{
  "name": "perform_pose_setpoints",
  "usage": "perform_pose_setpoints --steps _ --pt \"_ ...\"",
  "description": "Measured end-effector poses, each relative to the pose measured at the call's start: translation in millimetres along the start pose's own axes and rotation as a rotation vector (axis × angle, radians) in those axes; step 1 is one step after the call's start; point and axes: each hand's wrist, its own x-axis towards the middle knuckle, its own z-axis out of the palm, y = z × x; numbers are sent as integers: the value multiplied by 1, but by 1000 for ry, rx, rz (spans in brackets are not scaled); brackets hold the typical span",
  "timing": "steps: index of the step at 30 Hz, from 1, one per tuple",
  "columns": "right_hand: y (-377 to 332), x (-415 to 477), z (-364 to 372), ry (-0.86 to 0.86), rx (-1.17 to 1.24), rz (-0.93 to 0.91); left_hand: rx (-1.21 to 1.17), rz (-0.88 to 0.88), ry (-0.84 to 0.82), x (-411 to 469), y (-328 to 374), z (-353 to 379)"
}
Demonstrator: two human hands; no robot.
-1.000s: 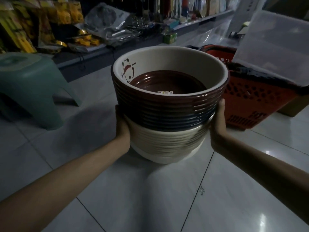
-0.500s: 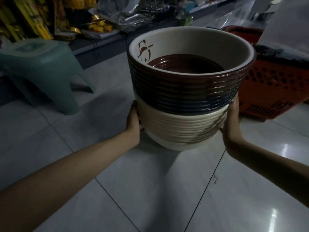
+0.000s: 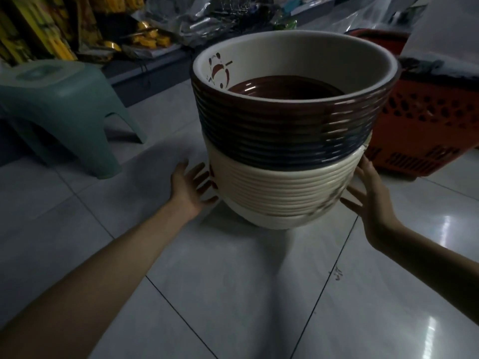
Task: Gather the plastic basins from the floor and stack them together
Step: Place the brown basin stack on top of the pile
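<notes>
Stack of plastic basins (image 3: 285, 156) stands upright on the glossy grey floor tiles (image 3: 233, 294), base apparently down on the tile just past a grout line, between the stool and the basket. Lower band is cream basins (image 3: 285, 195), round, with nested rims that form fine horizontal ribs. Upper band is dark brown basins (image 3: 272, 130), ribbed the same way and shiny. The top basin is cream and smooth inside, with a red panda print (image 3: 219, 71) on its wall, and a brown basin (image 3: 282, 88) lies deep in it. Left hand (image 3: 190, 189) is at the left side of the cream band, fingers straight and spread, tips at the ribs; contact unclear. Right hand (image 3: 373, 195) is at the right side, fingers straight and spread, upper tips against the cream rims. Neither hand is curled round anything. Matte green plastic stool (image 3: 59, 99) stands to the left, a red perforated plastic basket (image 3: 427, 117) to the right close behind the stack, and a shelf of packaged goods (image 3: 145, 40) runs along the far edge of the floor.
</notes>
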Motion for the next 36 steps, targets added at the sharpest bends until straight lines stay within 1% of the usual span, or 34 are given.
perform_pose_setpoints --steps 1,2,4,6,8,10,12,14,16,18,21,23,26,29,31,33,36 --pt "-1 0 0 14 -6 -2 -16 -15 16 0 -6 -1" --pt "0 1 1 36 -11 -6 -30 -29 -4 0 -11 -1" --pt "0 4 2 78 -33 -14 -39 -67 -82 -11 -10 3" --pt "-4 8 -2 65 -74 8 68 -90 -75 -23 5 6" --pt "-15 8 -10 0 -123 78 186 -147 -130 -29 25 4" --pt "-31 6 -19 -49 -160 87 344 -179 -150 -36 43 2" --pt "-43 4 -26 -63 -157 72 463 -193 -109 -43 55 4" --pt "-53 4 -27 -78 -132 71 527 -174 -81 -53 61 13" --pt "-60 2 -27 -124 -114 99 529 -138 -73 -62 63 24" --pt "-67 2 -28 -141 -78 129 528 -121 -80 -69 62 36" --pt "-76 8 -29 -156 -36 150 507 -108 -43 -71 52 43" --pt "-74 13 -30 -129 -14 159 493 -67 -5 -67 45 43" --pt "-66 22 -28 -57 27 176 453 -39 -1 -58 37 31" --pt "-58 25 -25 33 100 163 431 -36 -30 -46 35 19" --pt "-53 22 -22 59 116 172 412 -36 -51 -40 35 16" --pt "-52 19 -17 63 102 195 382 -28 -53 -33 33 14" --pt "-59 21 -10 47 11 211 383 -35 -63 -23 30 15"
